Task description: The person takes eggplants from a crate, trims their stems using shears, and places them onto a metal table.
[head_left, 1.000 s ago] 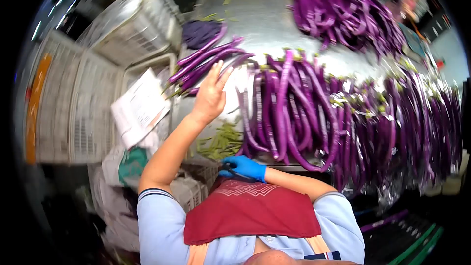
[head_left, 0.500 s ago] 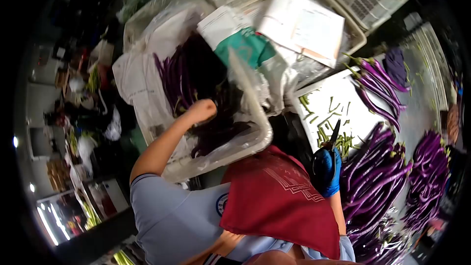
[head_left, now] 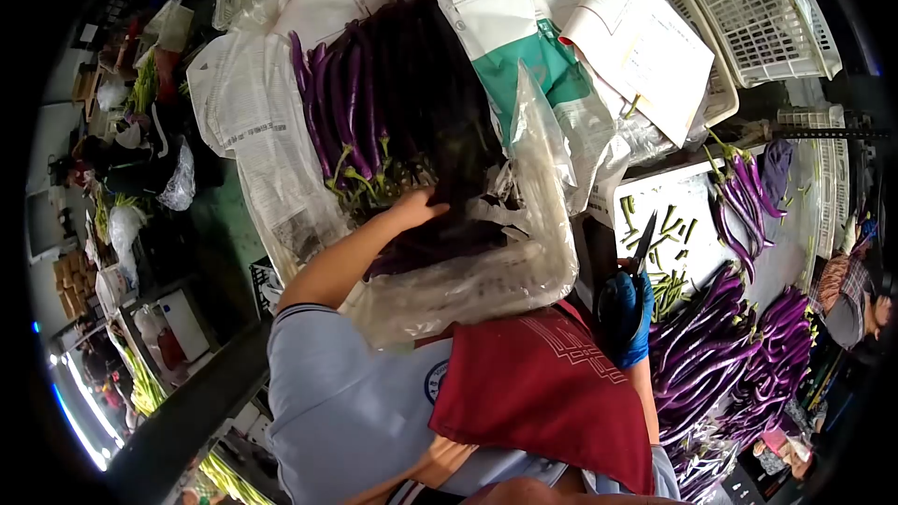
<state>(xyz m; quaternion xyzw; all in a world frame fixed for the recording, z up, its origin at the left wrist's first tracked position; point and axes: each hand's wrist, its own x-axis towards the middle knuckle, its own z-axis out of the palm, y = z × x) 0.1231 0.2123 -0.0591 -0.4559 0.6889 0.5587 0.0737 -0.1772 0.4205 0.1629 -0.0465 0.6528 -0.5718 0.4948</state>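
Observation:
My left hand (head_left: 418,209), bare, reaches into a lined crate (head_left: 449,304) beside the stems of long purple eggplants (head_left: 351,98); its fingertips are lost in the dark, so what they touch is hidden. On the right, my right hand (head_left: 625,313) wears a blue glove and is closed round dark-handled scissors (head_left: 645,243), blades pointing up. It is near a white board (head_left: 697,189) with cut green stems (head_left: 668,292). A few eggplants (head_left: 741,206) lie beyond the board, and a large pile (head_left: 702,346) is just right of the glove.
Paper sheets (head_left: 645,47) and a green and white bag (head_left: 514,47) lie at the crate's far right edge. White plastic crates (head_left: 758,9) stand at the top right. A person (head_left: 856,290) is at the far right. Shelving with goods (head_left: 140,318) stands at the left.
The view has swung left from the metal table to the lined crate. My left hand has moved from above the table's eggplants into the crate. The scissors now show clearly in my right hand.

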